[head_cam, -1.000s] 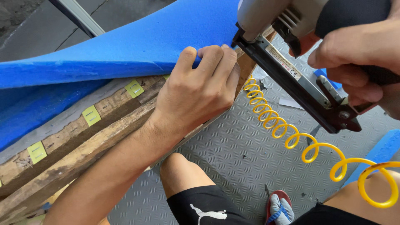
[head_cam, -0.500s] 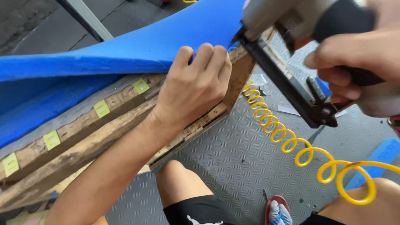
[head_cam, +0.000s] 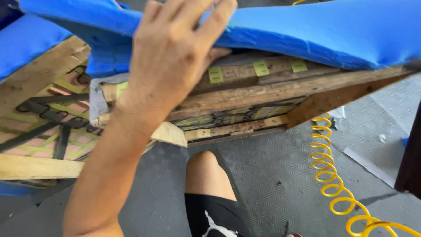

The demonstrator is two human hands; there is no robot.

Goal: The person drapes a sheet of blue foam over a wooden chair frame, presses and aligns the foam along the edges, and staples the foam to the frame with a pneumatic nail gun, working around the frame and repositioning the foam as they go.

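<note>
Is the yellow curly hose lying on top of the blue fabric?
No, the coiled yellow hose lies on the grey floor below the wooden frame, apart from the blue fabric.

floor (head_cam: 272, 175): grey textured mat | on it: yellow coiled hose (head_cam: 326, 173), paper scraps (head_cam: 366, 164)

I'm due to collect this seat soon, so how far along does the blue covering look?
Done: blue fabric is draped over the top of the wooden frame. In hand: the left hand grips the fabric edge against the frame. Left: the frame's rails and webbing are bare, the fabric edge looks loose, and no tool shows, only the yellow coiled hose.
</note>
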